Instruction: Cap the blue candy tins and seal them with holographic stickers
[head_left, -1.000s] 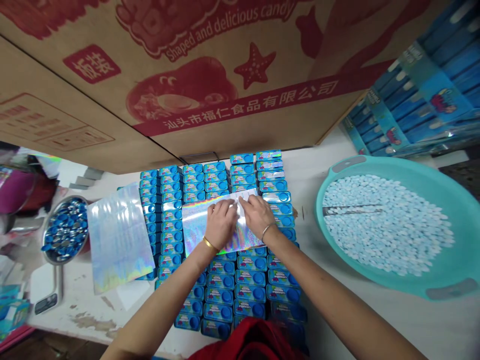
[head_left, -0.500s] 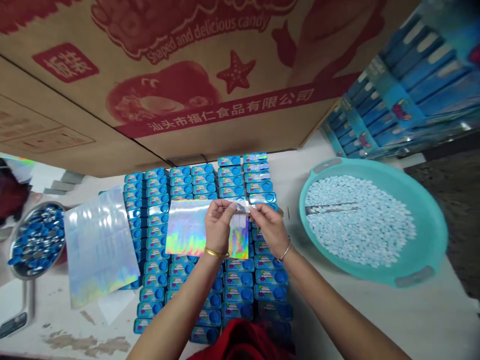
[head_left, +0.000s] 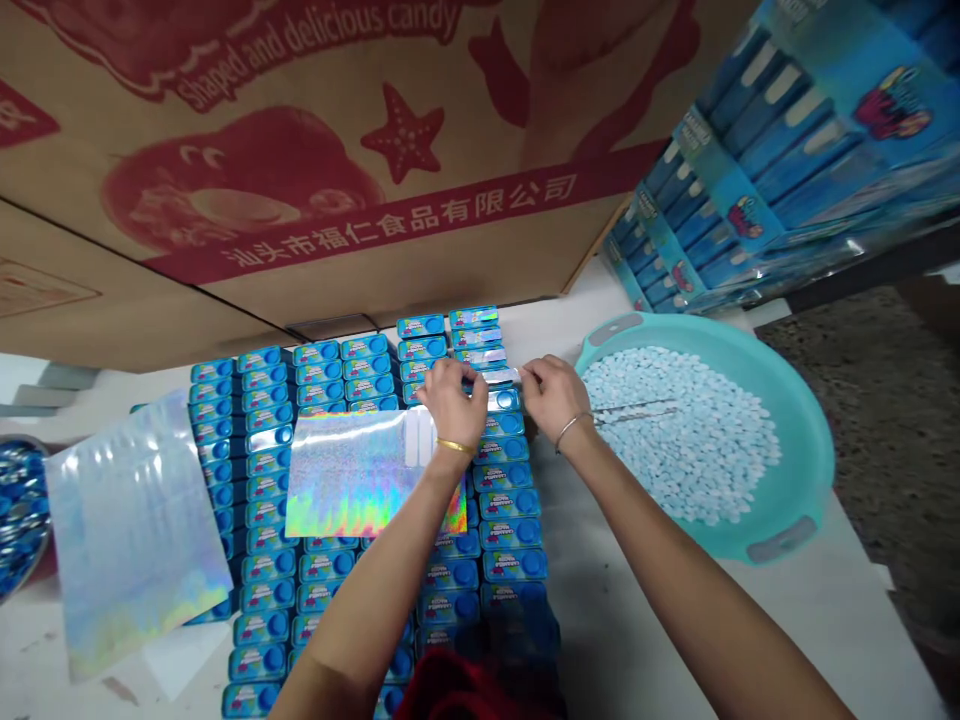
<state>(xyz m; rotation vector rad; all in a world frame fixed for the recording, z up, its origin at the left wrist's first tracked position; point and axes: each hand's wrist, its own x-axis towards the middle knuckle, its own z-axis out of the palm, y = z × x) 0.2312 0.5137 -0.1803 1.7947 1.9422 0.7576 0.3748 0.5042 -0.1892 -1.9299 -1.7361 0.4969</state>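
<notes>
A narrow shiny sticker strip (head_left: 501,376) is stretched between my two hands, just above a small blue candy box in the right-hand column. My left hand (head_left: 454,405) pinches its left end, wearing a gold bracelet. The right end is pinched by my right hand (head_left: 553,398). Under my left forearm a rainbow-silver sticker sheet (head_left: 349,450) lies across the boxes, with pale blank strips where stickers have come off. Rows of blue candy boxes (head_left: 511,505) stand close together. Shiny strips lie across the tops of several far boxes (head_left: 478,337).
A turquoise basin (head_left: 799,440) of pale blue candies (head_left: 697,440) stands at the right. Behind are a large carton (head_left: 315,170) and stacked blue display packs (head_left: 742,180). Another shiny sheet (head_left: 139,530) and a bowl of blue pieces (head_left: 19,510) are at the left.
The strip has moved from above the sticker sheet to over a box in the right column. My hands have moved farther apart, and the camera view has shifted right.
</notes>
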